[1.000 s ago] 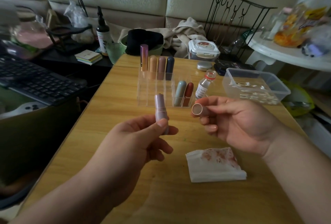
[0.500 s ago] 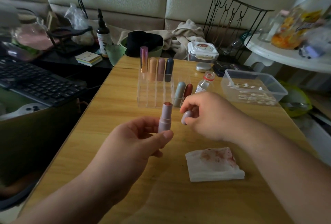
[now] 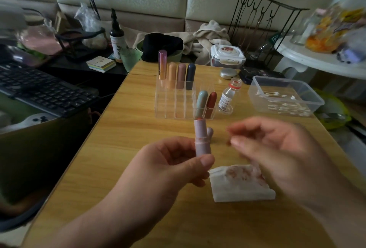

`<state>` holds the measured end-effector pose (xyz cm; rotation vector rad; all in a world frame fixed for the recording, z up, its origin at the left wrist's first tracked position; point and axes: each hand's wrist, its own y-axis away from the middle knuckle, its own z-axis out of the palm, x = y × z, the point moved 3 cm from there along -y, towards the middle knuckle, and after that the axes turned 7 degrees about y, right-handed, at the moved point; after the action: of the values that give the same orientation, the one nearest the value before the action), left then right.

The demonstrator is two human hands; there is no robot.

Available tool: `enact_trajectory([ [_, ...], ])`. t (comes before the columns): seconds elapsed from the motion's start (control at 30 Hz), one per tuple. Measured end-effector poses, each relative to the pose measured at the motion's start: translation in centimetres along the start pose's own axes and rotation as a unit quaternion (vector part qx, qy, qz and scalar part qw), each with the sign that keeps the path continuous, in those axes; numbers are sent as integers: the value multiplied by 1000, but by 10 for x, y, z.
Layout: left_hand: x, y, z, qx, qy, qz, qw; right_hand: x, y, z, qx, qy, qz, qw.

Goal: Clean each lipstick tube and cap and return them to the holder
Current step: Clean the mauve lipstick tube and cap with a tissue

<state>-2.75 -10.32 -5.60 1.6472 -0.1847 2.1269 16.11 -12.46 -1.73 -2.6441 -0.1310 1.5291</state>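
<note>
Pink lipstick tube (image 3: 201, 138) upright in left hand (image 3: 168, 168), right hand (image 3: 277, 148) beside.

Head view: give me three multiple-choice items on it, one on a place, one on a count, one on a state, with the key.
1. Where does the stained tissue lie? A on the table; B on the keyboard; C in the plastic box.
2. How many lipsticks stand in the clear holder? A three; B six; C nine.
3. The pink tube in the left hand is: A capped; B lying flat; C uncapped.
Key: 1 A, it rests on the bare wood; 2 B, four at the back and two in front; 3 C, its reddish tip shows bare.
</note>
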Motion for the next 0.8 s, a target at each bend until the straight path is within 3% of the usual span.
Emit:
enact_trajectory([
  [0.07, -4, 2, 8, -12, 31, -7, 999, 2, 24, 8, -87, -71, 58, 992],
  [0.13, -11, 4, 15, -19, 52, -19, 998, 6, 40, 18, -111, -44, 88, 989],
  [0.33, -24, 6, 39, -27, 132, -59, 989, 15, 54, 29, 28, -14, 112, 993],
  [0.6, -10, 7, 37, -30, 34, 11, 999, 17, 59, 30, 36, -44, 117, 991],
  [0.8, -8, 6, 39, -14, 3, 16, 1000, 18, 61, 32, 34, -32, 117, 992],
])
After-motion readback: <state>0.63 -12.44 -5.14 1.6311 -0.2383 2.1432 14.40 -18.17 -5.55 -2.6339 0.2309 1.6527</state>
